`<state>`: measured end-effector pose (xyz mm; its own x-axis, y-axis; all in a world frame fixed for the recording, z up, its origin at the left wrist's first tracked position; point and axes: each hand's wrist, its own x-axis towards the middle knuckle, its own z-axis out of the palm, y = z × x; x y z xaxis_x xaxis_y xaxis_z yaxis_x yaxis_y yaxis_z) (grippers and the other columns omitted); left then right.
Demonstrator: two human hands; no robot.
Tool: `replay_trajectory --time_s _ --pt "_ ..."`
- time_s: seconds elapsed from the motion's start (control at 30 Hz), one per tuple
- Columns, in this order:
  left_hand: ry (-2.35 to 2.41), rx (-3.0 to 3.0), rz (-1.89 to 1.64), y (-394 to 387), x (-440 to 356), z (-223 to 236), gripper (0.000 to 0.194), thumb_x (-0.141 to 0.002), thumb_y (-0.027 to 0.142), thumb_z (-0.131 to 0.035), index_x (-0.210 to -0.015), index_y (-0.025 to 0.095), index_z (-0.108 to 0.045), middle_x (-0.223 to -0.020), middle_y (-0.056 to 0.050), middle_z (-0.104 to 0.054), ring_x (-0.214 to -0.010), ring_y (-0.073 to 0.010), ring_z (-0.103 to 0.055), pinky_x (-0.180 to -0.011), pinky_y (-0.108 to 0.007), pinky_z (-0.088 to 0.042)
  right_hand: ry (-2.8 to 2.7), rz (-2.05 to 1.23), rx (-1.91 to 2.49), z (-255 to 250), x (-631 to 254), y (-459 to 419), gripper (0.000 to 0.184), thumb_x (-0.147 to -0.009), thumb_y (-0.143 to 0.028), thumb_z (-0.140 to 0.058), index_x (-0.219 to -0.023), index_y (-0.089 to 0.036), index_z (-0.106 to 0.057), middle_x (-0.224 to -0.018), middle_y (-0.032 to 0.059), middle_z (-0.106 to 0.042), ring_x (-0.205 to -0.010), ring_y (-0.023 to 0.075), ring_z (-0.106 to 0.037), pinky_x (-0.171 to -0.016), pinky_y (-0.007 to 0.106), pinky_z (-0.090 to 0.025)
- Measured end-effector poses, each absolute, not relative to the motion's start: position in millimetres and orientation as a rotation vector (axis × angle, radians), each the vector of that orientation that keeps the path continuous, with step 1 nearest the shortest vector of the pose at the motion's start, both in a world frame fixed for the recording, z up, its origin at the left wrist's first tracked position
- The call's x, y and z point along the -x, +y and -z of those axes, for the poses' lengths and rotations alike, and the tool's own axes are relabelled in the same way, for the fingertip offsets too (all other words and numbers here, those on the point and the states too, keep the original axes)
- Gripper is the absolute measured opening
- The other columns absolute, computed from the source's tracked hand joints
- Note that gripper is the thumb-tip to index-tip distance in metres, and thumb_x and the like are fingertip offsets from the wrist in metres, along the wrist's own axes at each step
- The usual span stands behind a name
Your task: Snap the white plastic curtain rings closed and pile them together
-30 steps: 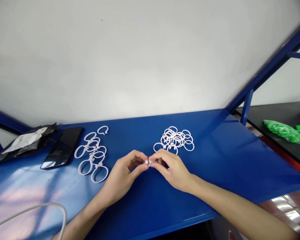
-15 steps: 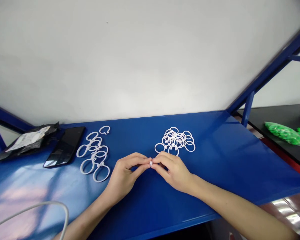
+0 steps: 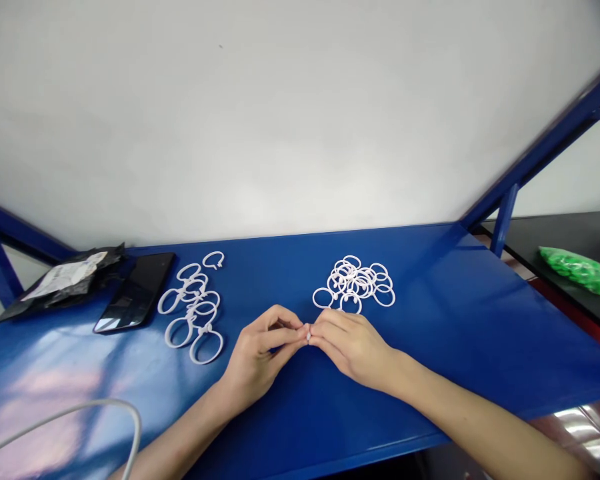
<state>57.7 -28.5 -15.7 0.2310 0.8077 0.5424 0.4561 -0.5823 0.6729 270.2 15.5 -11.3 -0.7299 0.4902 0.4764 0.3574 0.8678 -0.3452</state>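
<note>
A small white piece (image 3: 308, 335) is pinched between the fingertips of the left hand (image 3: 257, 353) and right hand (image 3: 357, 347), mostly covered, its shape hidden. Thin white rings are grouped on the counter (image 3: 440, 293): a loose, overlapping left cluster (image 3: 194, 315), near which one open-ended ring (image 3: 205, 259) is set apart, and a denser, tangled right cluster (image 3: 361, 285).

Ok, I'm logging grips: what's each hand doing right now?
Left hand: closed, pinching a small white piece, mostly hidden.
Right hand: closed, pinching there too; one piece or two, can't tell.
</note>
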Motion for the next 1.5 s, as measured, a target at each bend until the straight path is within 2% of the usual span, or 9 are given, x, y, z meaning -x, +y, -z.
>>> replay_trajectory --time_s 0.2,0.4,0.53,0.63,0.77,0.97,1.1,1.37,1.5 --pt "1.21 -2.364 -1.189 -22 -50 14 0.016 -0.099 0.022 -0.062 -0.102 0.025 -0.077 -0.096 -0.004 -0.072 -0.084 -0.0138 -0.069 -0.071 -0.025 -0.058 -2.464 -0.296 0.688 13 -264 15 0.031 -0.11 -0.03 -0.041 -0.097 -0.018 -0.067 -0.086 0.0044 -0.069 -0.073 0.0152 -0.065 -0.065 0.028 -0.054" --pt "1.905 -2.498 -0.709 7 -10 10 0.035 -0.099 0.035 -0.055 -0.125 0.019 -0.072 -0.118 -0.014 -0.073 -0.109 -0.0329 -0.064 -0.098 -0.052 -0.052 -2.324 -0.231 0.876 10 -270 37 0.021 -0.107 -0.029 -0.05 -0.1 -0.021 -0.068 -0.096 0.0056 -0.072 -0.091 0.0199 -0.066 -0.085 0.035 -0.053" --pt "2.369 -2.374 -0.334 39 28 9 0.049 -0.096 0.034 -0.048 -0.136 0.009 -0.062 -0.136 -0.023 -0.063 -0.127 -0.0443 -0.053 -0.101 -0.059 -0.047 -2.179 -0.09 1.148 5 -294 64 0.019 -0.105 -0.025 -0.052 -0.102 -0.022 -0.07 -0.102 0.0086 -0.069 -0.097 0.0248 -0.059 -0.089 0.04 -0.052" --pt "2.451 -2.304 -0.178 56 48 7 0.045 -0.094 0.031 -0.047 -0.126 0.007 -0.067 -0.126 -0.027 -0.067 -0.121 -0.0462 -0.056 -0.098 -0.061 -0.045 -2.124 -0.032 1.321 6 -309 79 0.019 -0.102 -0.024 -0.053 -0.102 -0.021 -0.072 -0.109 0.0118 -0.063 -0.1 0.0277 -0.057 -0.09 0.044 -0.054" --pt "2.388 -2.329 -0.15 62 55 7 0.036 -0.093 0.03 -0.047 -0.107 0.013 -0.075 -0.106 -0.023 -0.073 -0.108 -0.0419 -0.062 -0.095 -0.058 -0.046 -2.132 -0.061 1.426 11 -316 86 0.018 -0.099 -0.022 -0.055 -0.1 -0.019 -0.072 -0.114 0.0135 -0.06 -0.103 0.0284 -0.056 -0.095 0.046 -0.053" --pt "2.036 -2.485 -0.242 35 23 16 0.028 -0.093 0.033 -0.053 -0.11 0.024 -0.074 -0.108 -0.008 -0.077 -0.106 -0.0302 -0.065 -0.109 -0.051 -0.04 -2.109 -0.03 1.419 5 -310 79 0.019 -0.1 -0.024 -0.055 -0.105 -0.017 -0.072 -0.115 0.0143 -0.06 -0.108 0.0304 -0.055 -0.097 0.048 -0.052" --pt "1.662 -2.552 -0.497 9 -17 21 0.023 -0.098 0.026 -0.052 -0.106 0.025 -0.072 -0.105 -0.005 -0.076 -0.101 -0.0245 -0.066 -0.114 -0.052 -0.032 -2.126 -0.067 1.21 2 -294 60 0.018 -0.102 -0.023 -0.054 -0.107 -0.018 -0.071 -0.114 0.0128 -0.063 -0.109 0.0279 -0.055 -0.097 0.044 -0.051" --pt "1.395 -2.272 -0.775 -21 -50 19 0.01 -0.1 0.022 -0.053 -0.101 0.024 -0.063 -0.096 -0.001 -0.072 -0.088 -0.0177 -0.064 -0.085 -0.035 -0.048 -2.325 -0.473 0.738 11 -261 18 0.018 -0.1 -0.02 -0.056 -0.116 -0.019 -0.065 -0.12 0.01 -0.068 -0.114 0.0248 -0.061 -0.099 0.044 -0.054" --pt "1.275 -1.863 -0.976 -29 -54 9 0.004 -0.098 0.027 -0.058 -0.099 0.023 -0.058 -0.094 0.0 -0.068 -0.084 -0.0143 -0.067 -0.078 -0.029 -0.054 -2.259 -0.62 0.696 8 -263 15 0.012 -0.102 -0.021 -0.056 -0.111 -0.019 -0.064 -0.109 0.0069 -0.073 -0.101 0.0214 -0.066 -0.092 0.04 -0.056"
